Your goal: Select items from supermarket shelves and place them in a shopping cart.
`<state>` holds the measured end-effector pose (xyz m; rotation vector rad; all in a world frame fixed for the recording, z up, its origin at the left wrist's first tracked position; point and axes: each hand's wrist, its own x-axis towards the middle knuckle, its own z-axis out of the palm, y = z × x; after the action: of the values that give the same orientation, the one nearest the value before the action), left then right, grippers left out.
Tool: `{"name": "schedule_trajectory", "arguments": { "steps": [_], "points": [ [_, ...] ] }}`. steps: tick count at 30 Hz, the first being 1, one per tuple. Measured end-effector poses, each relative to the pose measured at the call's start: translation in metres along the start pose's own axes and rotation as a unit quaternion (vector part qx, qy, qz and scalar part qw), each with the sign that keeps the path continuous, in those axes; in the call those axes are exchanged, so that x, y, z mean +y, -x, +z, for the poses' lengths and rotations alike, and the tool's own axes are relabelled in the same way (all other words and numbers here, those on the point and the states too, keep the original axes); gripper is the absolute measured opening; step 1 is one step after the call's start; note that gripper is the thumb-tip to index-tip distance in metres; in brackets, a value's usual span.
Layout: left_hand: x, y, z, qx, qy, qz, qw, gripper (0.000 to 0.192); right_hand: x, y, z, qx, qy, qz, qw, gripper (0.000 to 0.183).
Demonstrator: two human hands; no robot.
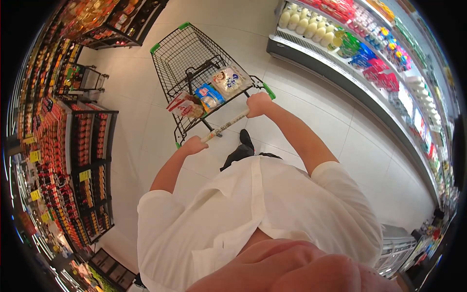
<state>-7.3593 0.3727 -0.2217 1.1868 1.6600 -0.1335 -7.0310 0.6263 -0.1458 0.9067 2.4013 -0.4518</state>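
My left hand (194, 145) is wrapped around the left end of the pale handle bar (228, 126) of a shopping cart. Around the bar's right end closes my right hand (258, 104). The black wire cart (175, 58) with green corner caps stands ahead of me. Near its handle side lie a red and white bag of food (186, 106), a blue packet (209, 97) in the middle and a larger clear printed bag (230, 81) at the right. The front part of the basket shows bare wire.
A refrigerated display case (310, 60) with bottles and colourful packs curves along the right. Shelves of jars (83, 138) stand on the left, with another display rack (127, 22) farther ahead. A second cart (89, 78) is at the left. Pale floor tiles (321, 106) surround my cart.
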Motion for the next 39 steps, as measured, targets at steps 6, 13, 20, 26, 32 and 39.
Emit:
{"name": "schedule_trajectory", "arguments": {
  "steps": [6,13,20,26,32,39],
  "points": [
    [-0.031,0.039,-0.023,-0.021,-0.102,0.066,0.992,0.058,-0.069,0.060,0.022,0.006,-0.047,0.064,0.997,0.048],
    [-0.061,0.048,-0.062,-0.073,-0.175,0.104,0.976,0.055,-0.142,0.093,0.042,0.034,-0.101,0.147,0.983,0.047],
    [-0.133,0.094,-0.077,-0.127,-0.246,0.174,0.945,0.056,-0.285,0.145,0.087,0.045,-0.158,0.229,0.959,0.048],
    [-0.159,0.093,-0.129,-0.154,-0.326,0.252,0.898,0.050,-0.383,0.153,0.084,0.089,-0.202,0.302,0.927,0.049],
    [-0.174,0.075,-0.181,-0.159,-0.398,0.320,0.845,0.046,-0.476,0.117,0.097,0.095,-0.254,0.398,0.876,0.049],
    [-0.125,0.006,-0.234,-0.089,-0.492,0.440,0.746,0.034,-0.498,0.062,0.094,0.102,-0.283,0.483,0.822,0.049]
  ]
}}
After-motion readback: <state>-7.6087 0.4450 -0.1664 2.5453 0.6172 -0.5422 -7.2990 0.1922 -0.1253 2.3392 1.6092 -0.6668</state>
